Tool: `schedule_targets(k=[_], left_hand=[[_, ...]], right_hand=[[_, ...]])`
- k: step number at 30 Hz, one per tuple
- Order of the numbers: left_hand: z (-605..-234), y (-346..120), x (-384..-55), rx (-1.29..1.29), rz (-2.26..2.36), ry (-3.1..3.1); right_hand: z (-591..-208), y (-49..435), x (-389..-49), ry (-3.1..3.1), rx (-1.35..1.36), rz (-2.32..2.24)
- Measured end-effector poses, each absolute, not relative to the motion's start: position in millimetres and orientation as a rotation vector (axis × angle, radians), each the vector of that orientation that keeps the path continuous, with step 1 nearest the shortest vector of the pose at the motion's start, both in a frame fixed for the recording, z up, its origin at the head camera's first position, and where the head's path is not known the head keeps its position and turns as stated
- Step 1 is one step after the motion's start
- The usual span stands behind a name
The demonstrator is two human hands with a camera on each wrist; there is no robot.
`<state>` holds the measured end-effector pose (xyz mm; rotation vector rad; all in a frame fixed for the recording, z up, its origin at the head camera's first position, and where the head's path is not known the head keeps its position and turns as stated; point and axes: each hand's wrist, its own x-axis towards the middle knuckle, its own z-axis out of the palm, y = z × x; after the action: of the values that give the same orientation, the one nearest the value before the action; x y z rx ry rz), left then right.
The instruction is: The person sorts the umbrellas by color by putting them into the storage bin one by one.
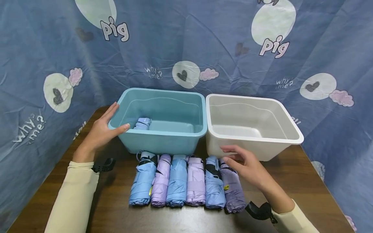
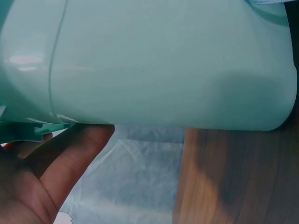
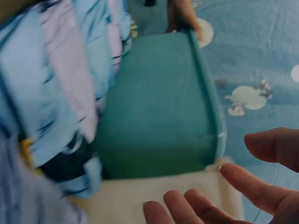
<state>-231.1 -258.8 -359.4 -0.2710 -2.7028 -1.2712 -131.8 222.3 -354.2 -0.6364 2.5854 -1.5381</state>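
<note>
My left hand [image 1: 100, 132] rests at the near left corner of a teal plastic bin [image 1: 163, 141], thumb on the front rim and fingers along the left side. In the left wrist view a finger [image 2: 79, 163] meets the bin's outer wall. A light blue folded umbrella [image 1: 142, 123] lies inside this bin. My right hand [image 1: 247, 165] hovers, fingers apart and holding nothing, over the top end of a dark purple folded umbrella [image 1: 234, 191]. That umbrella ends a row of several blue and lilac folded umbrellas [image 1: 176, 181] lying side by side before the bins.
A white bin [image 1: 250, 147] stands at the right, its rim against the teal one. Under everything is a brown wooden table [image 1: 116, 210]. Behind hangs a blue printed cloth [image 1: 163, 38], close to the bins' back edges. Each wrist wears a black strap mount [image 1: 259, 211].
</note>
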Motion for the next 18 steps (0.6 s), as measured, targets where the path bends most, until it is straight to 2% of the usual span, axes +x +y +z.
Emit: schedule_targets(k=[18], left_hand=[[-360, -257, -232, -0.271, -1.270, -2.700]], right_hand=[[-407, 251, -117, 2.797, -0.347, -1.285]])
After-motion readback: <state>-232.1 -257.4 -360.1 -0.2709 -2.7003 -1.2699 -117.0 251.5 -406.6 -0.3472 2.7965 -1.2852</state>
